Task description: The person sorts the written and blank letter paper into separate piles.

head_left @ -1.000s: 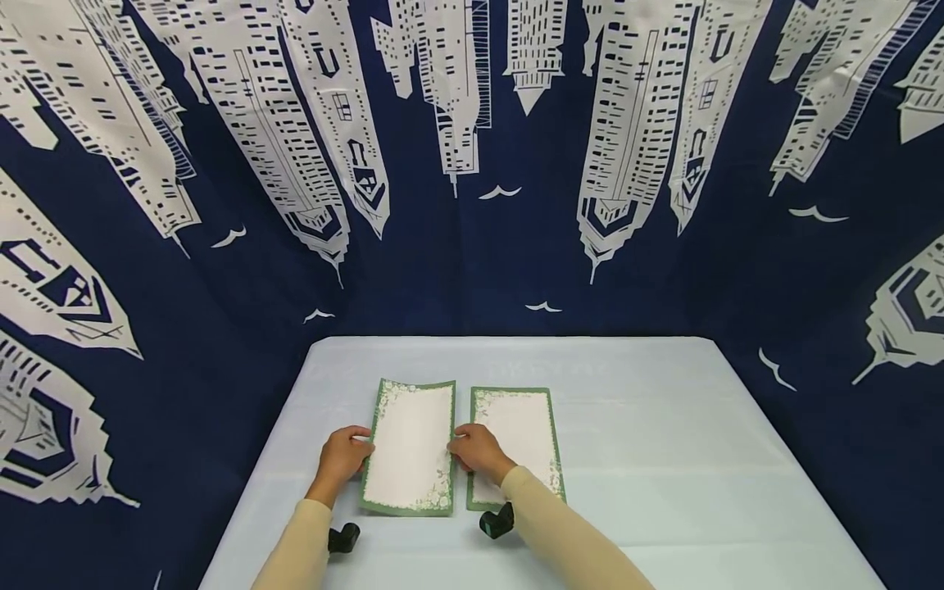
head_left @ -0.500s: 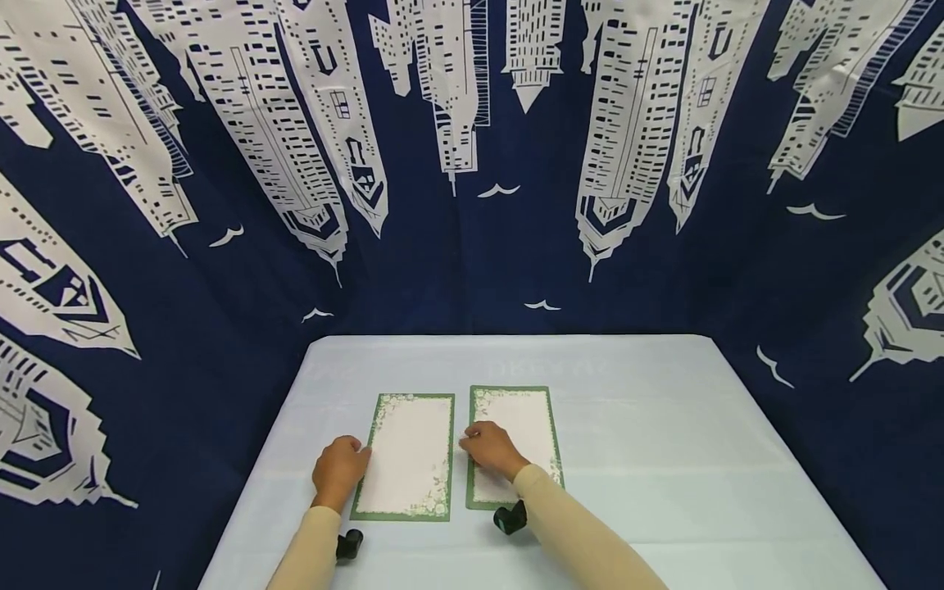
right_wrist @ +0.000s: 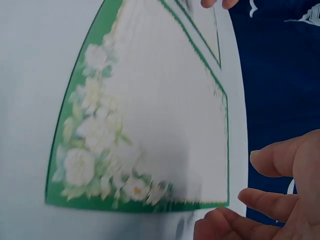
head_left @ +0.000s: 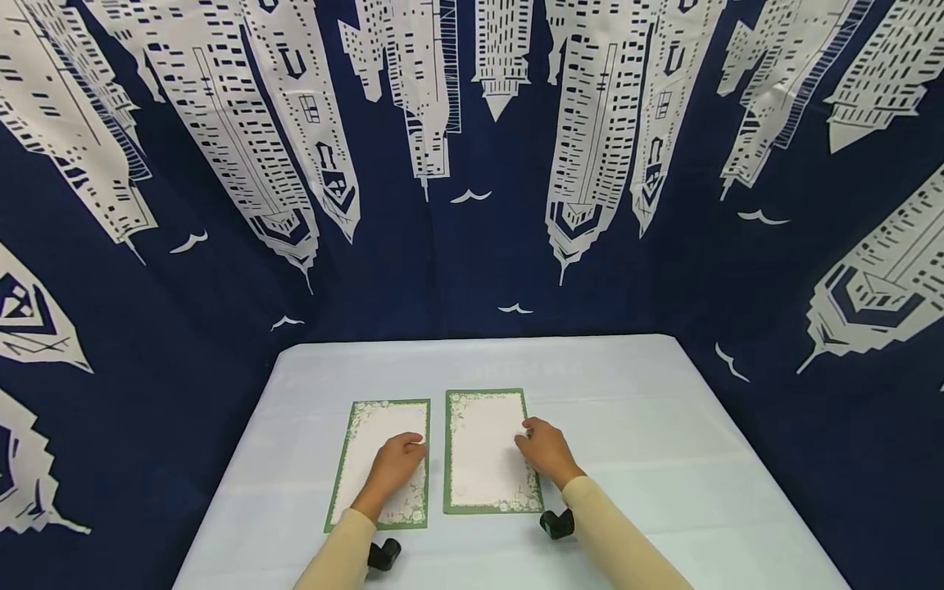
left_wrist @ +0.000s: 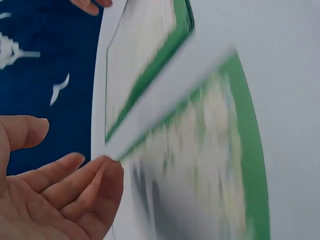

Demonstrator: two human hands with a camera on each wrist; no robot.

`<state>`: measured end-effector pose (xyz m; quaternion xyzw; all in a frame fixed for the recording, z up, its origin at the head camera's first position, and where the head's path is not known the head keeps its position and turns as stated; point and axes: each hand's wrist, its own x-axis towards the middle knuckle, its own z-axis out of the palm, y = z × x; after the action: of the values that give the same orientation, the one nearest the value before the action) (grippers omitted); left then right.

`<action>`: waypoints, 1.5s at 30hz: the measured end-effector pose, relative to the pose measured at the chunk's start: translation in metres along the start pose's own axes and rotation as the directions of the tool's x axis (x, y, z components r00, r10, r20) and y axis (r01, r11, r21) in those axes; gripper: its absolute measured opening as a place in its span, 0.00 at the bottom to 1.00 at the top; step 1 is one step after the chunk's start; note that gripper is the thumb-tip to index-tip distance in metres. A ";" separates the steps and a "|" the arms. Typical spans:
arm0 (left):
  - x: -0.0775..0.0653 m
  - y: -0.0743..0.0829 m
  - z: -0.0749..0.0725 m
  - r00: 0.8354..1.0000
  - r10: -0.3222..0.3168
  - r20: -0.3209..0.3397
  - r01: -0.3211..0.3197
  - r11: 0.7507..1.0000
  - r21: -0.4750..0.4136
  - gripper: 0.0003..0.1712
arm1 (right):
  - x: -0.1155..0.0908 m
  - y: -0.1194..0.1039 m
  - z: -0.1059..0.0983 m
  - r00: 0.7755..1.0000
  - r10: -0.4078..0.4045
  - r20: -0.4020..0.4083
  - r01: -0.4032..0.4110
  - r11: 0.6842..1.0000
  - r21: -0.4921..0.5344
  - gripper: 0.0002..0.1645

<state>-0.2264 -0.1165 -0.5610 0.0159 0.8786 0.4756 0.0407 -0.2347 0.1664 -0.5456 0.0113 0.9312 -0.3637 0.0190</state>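
Observation:
Two pale sheets of paper with green floral borders lie side by side on the white table. Over the left sheet point(head_left: 374, 422) hovers my left hand point(head_left: 392, 469), its fingertips by that sheet's right edge. In the left wrist view its thumb stands apart from loosely bent fingers with nothing between them. The right sheet point(head_left: 483, 451) shows a thick green edge there, like a stack of paper point(left_wrist: 145, 55). My right hand point(head_left: 547, 452) is at the right edge of this stack. In the right wrist view, thumb and fingers point(right_wrist: 280, 157) are spread apart near a corner, holding nothing.
The white table point(head_left: 627, 410) ends at a dark blue cloth point(head_left: 472, 270) printed with white buildings and birds, which rises behind and on both sides. Below each hand a small black device point(head_left: 385, 555) sits at the wrist.
A second ago both hands held the left sheet by its sides, tilted up; it then came down flat and they let go. Both hands have since moved right, toward the right stack.

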 end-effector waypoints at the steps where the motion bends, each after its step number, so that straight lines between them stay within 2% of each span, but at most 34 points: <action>1: 0.002 0.002 0.005 1.000 0.006 0.023 -0.006 1.000 -0.013 0.24 | -0.001 0.003 -0.001 1.000 0.015 0.004 -0.015 1.000 -0.010 0.24; 4: 0.005 0.009 0.019 0.997 -0.003 0.073 0.006 0.999 -0.040 0.29 | -0.003 0.009 -0.002 0.998 0.056 0.023 -0.056 0.998 -0.018 0.26; 7: 0.007 0.013 0.030 0.995 -0.023 0.094 0.027 0.999 -0.042 0.32 | -0.005 0.012 0.000 0.996 0.079 0.048 -0.079 0.997 -0.009 0.27; 12: 0.007 0.018 0.043 0.994 -0.058 0.098 0.062 0.997 -0.037 0.35 | -0.009 0.014 0.006 0.994 0.084 0.075 -0.085 0.996 0.008 0.27; 16: 0.005 0.022 0.049 0.994 -0.067 0.082 0.070 0.997 -0.037 0.35 | -0.011 0.012 0.007 0.996 0.062 0.065 -0.063 0.998 0.009 0.27; 19: 0.002 0.025 0.050 0.997 -0.045 0.060 0.045 0.999 -0.011 0.34 | -0.012 0.011 0.007 0.997 0.055 0.053 -0.055 0.998 -0.007 0.28; 25: -0.004 0.028 0.055 0.998 0.066 0.013 -0.067 0.996 0.066 0.31 | -0.017 0.010 0.010 0.999 0.030 0.039 -0.028 0.999 -0.033 0.29; 31: -0.005 0.030 0.059 0.998 0.057 -0.022 -0.055 0.996 0.072 0.30 | -0.020 0.011 0.013 1.000 0.022 0.016 -0.021 0.999 -0.034 0.28; 34: -0.005 0.032 0.059 0.996 0.071 -0.054 -0.069 0.997 0.037 0.28 | -0.020 0.012 0.014 1.000 0.001 -0.028 -0.002 1.000 -0.022 0.26; 36: -0.004 0.032 0.058 0.993 0.077 -0.084 -0.080 0.997 -0.024 0.26 | -0.018 0.013 0.014 0.997 -0.005 -0.075 0.007 1.000 0.019 0.24; 38: -0.003 0.031 0.058 0.992 0.052 -0.118 -0.066 0.991 -0.117 0.25 | -0.016 0.015 0.014 0.992 -0.002 -0.129 0.013 0.996 0.087 0.21; 42: 0.001 0.027 0.057 0.990 -0.051 -0.135 0.006 0.947 -0.322 0.28 | -0.012 0.020 0.014 0.982 0.041 -0.185 0.001 0.975 0.222 0.18; 45: 0.002 0.024 0.058 0.990 -0.114 -0.080 0.072 0.910 -0.409 0.29 | -0.012 0.024 0.010 0.981 0.067 -0.183 -0.013 0.960 0.281 0.16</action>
<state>-0.2234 -0.0548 -0.5725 -0.0592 0.7617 0.6449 0.0206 -0.2215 0.1770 -0.5689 0.0676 0.8680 -0.4877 -0.0645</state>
